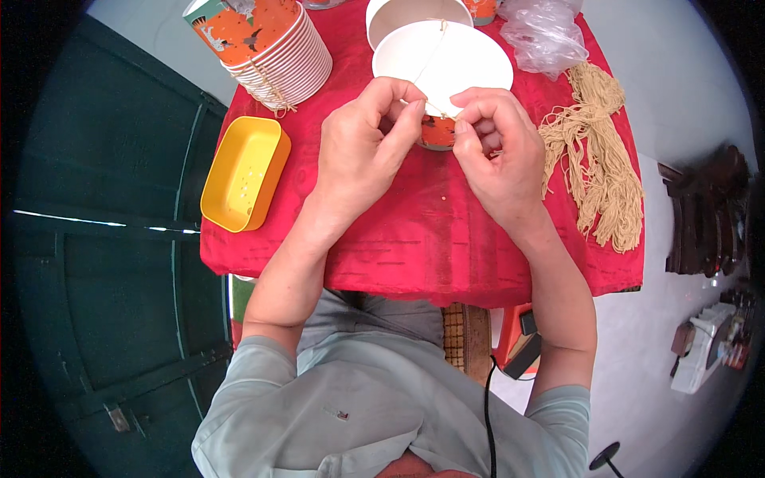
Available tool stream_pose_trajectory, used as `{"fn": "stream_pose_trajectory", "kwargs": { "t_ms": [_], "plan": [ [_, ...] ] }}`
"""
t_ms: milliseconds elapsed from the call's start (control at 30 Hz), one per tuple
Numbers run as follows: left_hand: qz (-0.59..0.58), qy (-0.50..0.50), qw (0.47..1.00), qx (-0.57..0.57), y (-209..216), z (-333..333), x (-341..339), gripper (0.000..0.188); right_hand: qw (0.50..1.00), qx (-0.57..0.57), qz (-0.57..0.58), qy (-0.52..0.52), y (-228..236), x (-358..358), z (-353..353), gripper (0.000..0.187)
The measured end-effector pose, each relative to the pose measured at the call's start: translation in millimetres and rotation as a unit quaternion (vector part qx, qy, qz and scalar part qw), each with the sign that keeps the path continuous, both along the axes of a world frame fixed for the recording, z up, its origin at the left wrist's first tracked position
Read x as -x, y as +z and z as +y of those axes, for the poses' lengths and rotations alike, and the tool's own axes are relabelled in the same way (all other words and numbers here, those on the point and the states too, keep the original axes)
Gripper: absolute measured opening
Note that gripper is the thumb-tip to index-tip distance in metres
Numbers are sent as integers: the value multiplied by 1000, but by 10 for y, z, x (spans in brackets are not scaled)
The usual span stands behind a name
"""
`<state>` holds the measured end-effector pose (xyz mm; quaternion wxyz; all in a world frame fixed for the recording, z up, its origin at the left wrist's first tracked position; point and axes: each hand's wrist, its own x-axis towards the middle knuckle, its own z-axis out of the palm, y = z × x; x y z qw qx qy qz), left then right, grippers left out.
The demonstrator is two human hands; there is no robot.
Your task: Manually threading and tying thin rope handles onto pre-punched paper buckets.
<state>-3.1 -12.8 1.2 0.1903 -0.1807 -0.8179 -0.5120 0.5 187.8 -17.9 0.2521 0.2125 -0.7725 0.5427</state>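
A paper tub (470, 70) with a white round face and an orange printed side stands in front of me on the red-covered table. A thin tan string (430, 62) runs across its white face from a knot at the far rim. At the near rim my left hand (368, 143) pinches the string between thumb and forefinger. Close beside it, my right hand (498, 147) pinches the string too, with its other fingers curled. A short stretch of string spans the two pinches. Whether a knot lies under the fingertips is too small to tell.
A tall stack of printed paper tubs (279, 60) stands back left, with strings hanging from it. Nearer is a yellow plastic box (275, 171) holding small bits. A bundle of tan strings (602, 171) lies right, below a clear plastic bag (544, 36). Another white tub (398, 12) is behind.
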Motion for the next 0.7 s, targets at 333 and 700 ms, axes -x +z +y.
{"fn": "stream_pose_trajectory", "kwargs": {
  "t_ms": [333,700],
  "plan": [
    [136,65,979,140,-27,-3,61,11,997,-59,56,-3,-59,58,28,20],
    [91,-42,988,120,47,-25,-40,12,990,-110,87,-8,-117,81,22,41]
  ]
}}
